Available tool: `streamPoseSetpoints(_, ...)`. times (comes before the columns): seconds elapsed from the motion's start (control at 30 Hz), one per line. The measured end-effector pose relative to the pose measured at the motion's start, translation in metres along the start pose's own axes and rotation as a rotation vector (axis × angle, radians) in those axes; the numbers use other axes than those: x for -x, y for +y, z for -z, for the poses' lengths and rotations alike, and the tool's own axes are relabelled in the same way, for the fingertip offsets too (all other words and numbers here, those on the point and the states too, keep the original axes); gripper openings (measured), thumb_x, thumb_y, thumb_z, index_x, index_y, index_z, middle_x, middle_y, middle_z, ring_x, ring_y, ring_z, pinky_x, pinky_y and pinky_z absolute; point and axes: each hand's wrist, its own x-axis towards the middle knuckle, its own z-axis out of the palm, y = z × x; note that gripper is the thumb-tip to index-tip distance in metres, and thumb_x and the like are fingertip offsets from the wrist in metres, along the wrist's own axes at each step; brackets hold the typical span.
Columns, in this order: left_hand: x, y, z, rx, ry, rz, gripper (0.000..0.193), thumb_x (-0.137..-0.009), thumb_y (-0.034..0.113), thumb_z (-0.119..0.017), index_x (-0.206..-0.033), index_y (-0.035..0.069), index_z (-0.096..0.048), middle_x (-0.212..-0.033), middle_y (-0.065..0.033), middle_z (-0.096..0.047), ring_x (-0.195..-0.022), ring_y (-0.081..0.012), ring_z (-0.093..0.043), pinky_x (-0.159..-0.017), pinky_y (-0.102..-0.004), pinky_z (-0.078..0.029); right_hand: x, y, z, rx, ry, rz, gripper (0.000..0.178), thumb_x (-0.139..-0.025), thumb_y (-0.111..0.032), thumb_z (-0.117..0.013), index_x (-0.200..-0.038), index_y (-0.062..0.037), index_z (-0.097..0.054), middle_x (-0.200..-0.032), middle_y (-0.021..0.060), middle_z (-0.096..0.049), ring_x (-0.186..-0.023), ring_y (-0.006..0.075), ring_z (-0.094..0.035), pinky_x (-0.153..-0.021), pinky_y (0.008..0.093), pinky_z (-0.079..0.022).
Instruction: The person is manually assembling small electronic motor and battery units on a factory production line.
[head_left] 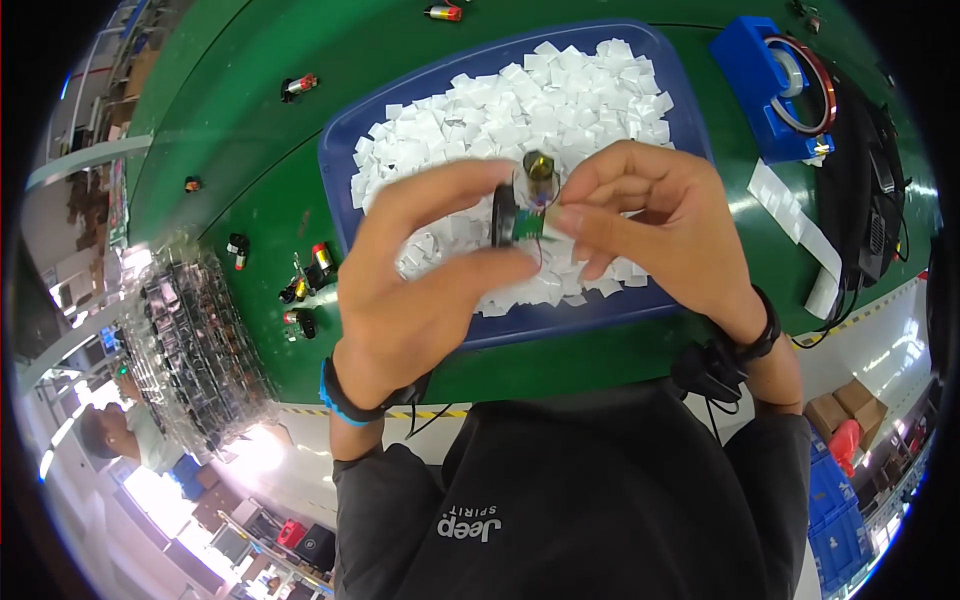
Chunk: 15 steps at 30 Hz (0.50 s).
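Note:
Between thumb and fingers, my left hand (405,285) grips the black round housing (503,214) of a small electronic assembly. A green circuit board (528,226) sits against the housing's right side, with thin wires running from it. At the top of the assembly is a shiny yellowish cylinder (540,178), probably a small battery cell. My right hand (665,225) is closed in a pinch at the board's right edge, its fingertips beside the wires; what exactly they hold is too small to tell. Both hands are above a blue tray (333,165) heaped with small white squares (530,105).
Small wired parts with red and yellow cylinders (321,257) lie left of and beyond the tray on the green table (250,130). At the right stand a blue tape dispenser (752,100), a white strip (795,215) and a black bag (865,180). Stacked clear-plastic trays (195,340) are at the left.

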Motion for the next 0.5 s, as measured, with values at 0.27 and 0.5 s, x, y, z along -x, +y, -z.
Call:
streamPoseSetpoints(0.27, -0.002, 0.001, 0.01, 0.676, -0.149, 0.726, 0.033, -0.086, 0.006, -0.073, -0.116, -0.002, -0.059, -0.112, -0.0126, -0.064, -0.095, -0.0179, -0.064, -0.078, -0.032, -0.058, -0.003, 0.011, 0.007, 0.044, -0.002, 0.073, 0.016, -0.085, -0.004, -0.076, -0.095, 0.0032, -0.067, -0.082, 0.0088, -0.072, -0.07, 0.0105, -0.068, -0.063, 0.021, -0.053)
streamPoseSetpoints(0.5, -0.003, 0.004, 0.006, 0.502, -0.251, 0.727, 0.033, -0.088, 0.005, -0.071, -0.117, -0.004, -0.058, -0.113, -0.01, -0.063, -0.091, -0.0131, -0.062, -0.073, -0.0294, -0.058, -0.004, 0.01, -0.001, 0.189, 0.054, 0.076, 0.014, -0.084, -0.002, -0.075, -0.094, 0.002, -0.066, -0.083, 0.0071, -0.072, -0.071, 0.0095, -0.068, -0.064, 0.0211, -0.053)
